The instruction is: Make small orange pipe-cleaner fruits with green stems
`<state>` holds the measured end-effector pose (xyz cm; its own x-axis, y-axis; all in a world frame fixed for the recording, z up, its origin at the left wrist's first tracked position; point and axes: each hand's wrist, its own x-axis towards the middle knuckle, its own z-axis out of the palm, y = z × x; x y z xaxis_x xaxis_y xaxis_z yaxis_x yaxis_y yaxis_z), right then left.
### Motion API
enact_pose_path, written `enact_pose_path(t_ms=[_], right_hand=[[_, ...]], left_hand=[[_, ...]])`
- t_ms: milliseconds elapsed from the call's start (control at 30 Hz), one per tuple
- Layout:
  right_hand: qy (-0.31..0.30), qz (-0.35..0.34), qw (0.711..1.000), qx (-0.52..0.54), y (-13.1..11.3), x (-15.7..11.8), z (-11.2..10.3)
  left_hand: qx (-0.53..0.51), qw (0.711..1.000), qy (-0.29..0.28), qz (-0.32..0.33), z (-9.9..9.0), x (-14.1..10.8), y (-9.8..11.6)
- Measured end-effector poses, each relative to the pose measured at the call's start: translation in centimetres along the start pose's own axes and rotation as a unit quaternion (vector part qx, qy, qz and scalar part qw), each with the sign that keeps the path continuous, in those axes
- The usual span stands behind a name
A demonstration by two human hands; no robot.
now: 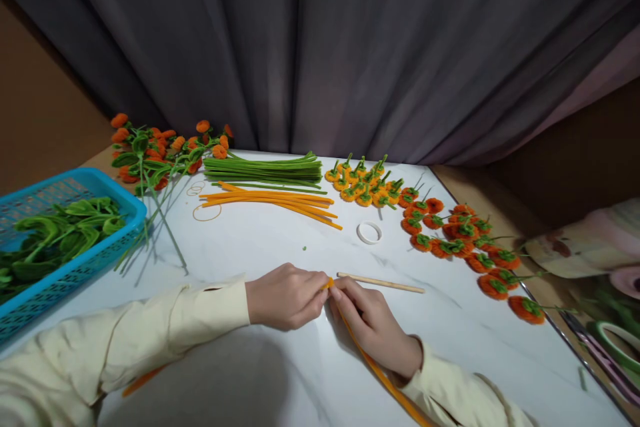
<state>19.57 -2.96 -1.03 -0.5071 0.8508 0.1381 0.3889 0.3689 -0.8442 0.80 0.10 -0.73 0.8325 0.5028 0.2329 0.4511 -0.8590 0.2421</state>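
Observation:
My left hand [289, 296] and my right hand [376, 325] meet at the front middle of the table, fingertips pinched together. Between them shows a small bent bit of orange pipe cleaner [328, 283]. Its long strands [387, 383] run down beneath my right hand toward the near edge, and another orange end [143, 380] pokes out below my left sleeve. The fingers cover most of the bend. Just beyond my right fingertips lies a thin wooden stick [383, 283]. Farther back are loose orange pipe cleaners [265, 199] and a stack of green pipe cleaners [270, 171].
Yellow-orange pipe-cleaner pieces [364, 183] and dark orange ones [460, 233] spread along the right. A white ring [369, 233] lies mid-table. Finished-looking orange flowers [160, 147] stand back left, behind a blue basket [95, 263] of green leaves. Scissors [597, 353] rest far right.

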Motion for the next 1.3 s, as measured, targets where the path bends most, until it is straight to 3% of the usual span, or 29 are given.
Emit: enact_pose_path(t_ms=[433,833,1300], right_hand=[[-0.001,0.003,1.0,-0.014,0.01,0.06,0.01],[0.0,-0.018,0.998,-0.06,-0.14,-0.06,0.17],[0.009,0.001,0.999,-0.04,-0.01,0.18,0.19]], left_hand=[[0.073,0.996,0.035,0.03,0.33,0.07,-0.01],[0.057,0.998,0.027,0.014,0.53,0.1,-0.06],[0.041,0.999,0.033,0.004,0.25,0.14,-0.02]])
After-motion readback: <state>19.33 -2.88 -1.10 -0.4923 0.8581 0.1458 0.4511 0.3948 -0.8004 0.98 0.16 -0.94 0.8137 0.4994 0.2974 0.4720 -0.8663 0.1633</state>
